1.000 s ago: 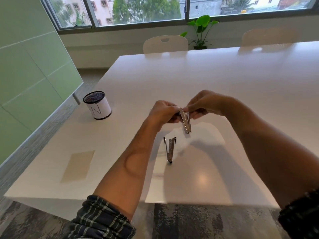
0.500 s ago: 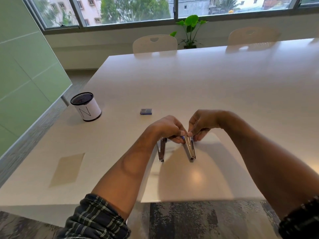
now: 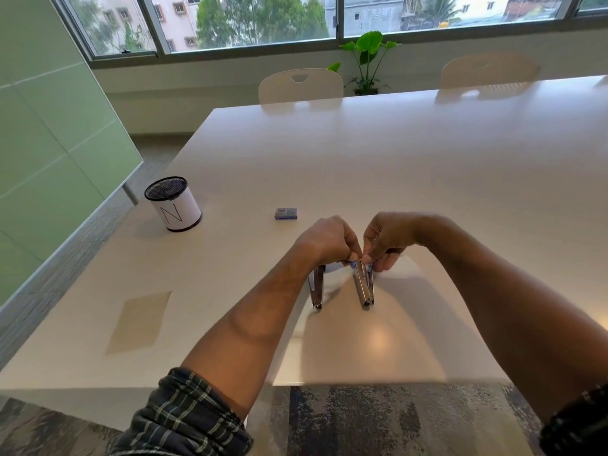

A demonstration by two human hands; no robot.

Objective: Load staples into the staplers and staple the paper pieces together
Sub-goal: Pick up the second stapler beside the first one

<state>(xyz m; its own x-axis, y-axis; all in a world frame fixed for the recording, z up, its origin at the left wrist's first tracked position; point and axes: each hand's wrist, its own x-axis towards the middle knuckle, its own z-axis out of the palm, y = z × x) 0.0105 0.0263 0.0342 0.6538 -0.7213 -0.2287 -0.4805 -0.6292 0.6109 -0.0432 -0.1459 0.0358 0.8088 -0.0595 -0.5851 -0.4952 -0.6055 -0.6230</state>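
Pinching stapler (image 3: 364, 287) top: left hand (image 3: 325, 240), right hand (image 3: 386, 236).

Table (image 3: 411, 166) beyond the hands lies open; only staple box (image 3: 286, 213) and pen cup (image 3: 173, 203) stand left

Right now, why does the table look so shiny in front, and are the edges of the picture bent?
Head view: daylight from the windows glares off the glossy white table, with a bright spot near its front edge; both forearms cast soft shadows toward the camera; the wide lens bows the window frame and the table edges; the held stapler looks slightly soft.
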